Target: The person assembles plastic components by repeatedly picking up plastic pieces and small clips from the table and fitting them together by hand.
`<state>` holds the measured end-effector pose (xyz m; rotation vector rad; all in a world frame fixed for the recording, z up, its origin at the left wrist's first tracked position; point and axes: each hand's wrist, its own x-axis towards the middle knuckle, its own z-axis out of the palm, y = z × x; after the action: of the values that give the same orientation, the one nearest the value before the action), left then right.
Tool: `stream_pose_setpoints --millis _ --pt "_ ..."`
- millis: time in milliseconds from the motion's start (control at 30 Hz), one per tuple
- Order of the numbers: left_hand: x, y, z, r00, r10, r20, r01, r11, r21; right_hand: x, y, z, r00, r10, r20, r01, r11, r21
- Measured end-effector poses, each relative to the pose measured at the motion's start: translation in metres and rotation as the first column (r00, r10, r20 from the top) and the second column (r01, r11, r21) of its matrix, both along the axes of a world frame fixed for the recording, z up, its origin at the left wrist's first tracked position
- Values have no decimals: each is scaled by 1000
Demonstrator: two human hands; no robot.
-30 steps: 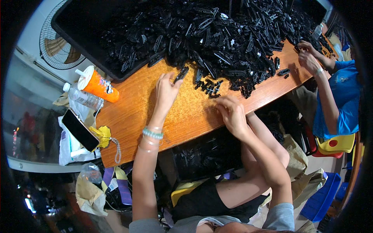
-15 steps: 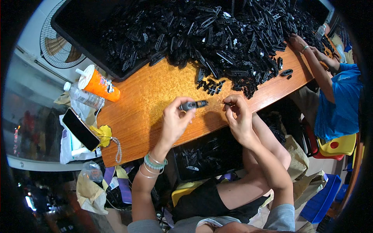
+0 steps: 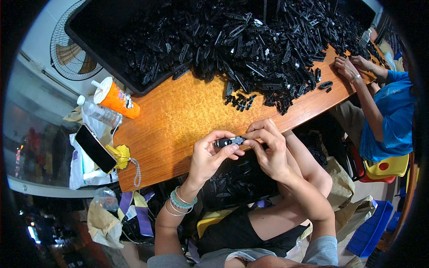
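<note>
My left hand grips a long black plastic part between thumb and fingers, just over the table's front edge. The part lies roughly level and has a lighter patch on its upper side. At its right end, the fingertips of my right hand are closed in a pinch. They press a small black piece against that end, mostly hidden by the fingers. Beyond my hands, several small black pieces lie on the wooden table. Behind them rises a large heap of black plastic parts.
An orange cup, a clear bottle and a phone on a yellow stand are at the left. A black tray edges the heap. Below the table sits a dark bin. A person in blue works at the right.
My hands have come together and nearer to me. The small black piece in my right hand now meets the end of the long part. The other person's hands have shifted.
</note>
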<state>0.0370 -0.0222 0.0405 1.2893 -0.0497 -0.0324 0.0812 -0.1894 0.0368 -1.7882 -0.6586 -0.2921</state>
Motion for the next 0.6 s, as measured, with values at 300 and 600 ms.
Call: stream_pose_setpoints --millis 300,600 --pt "0 -1 -5 995 54 82 -79 933 351 0 -6 -10 693 328 -641 -143 935 324" --pt "52 37 -8 928 -370 -43 323 744 585 29 -26 -25 563 397 -725 -351 909 226"
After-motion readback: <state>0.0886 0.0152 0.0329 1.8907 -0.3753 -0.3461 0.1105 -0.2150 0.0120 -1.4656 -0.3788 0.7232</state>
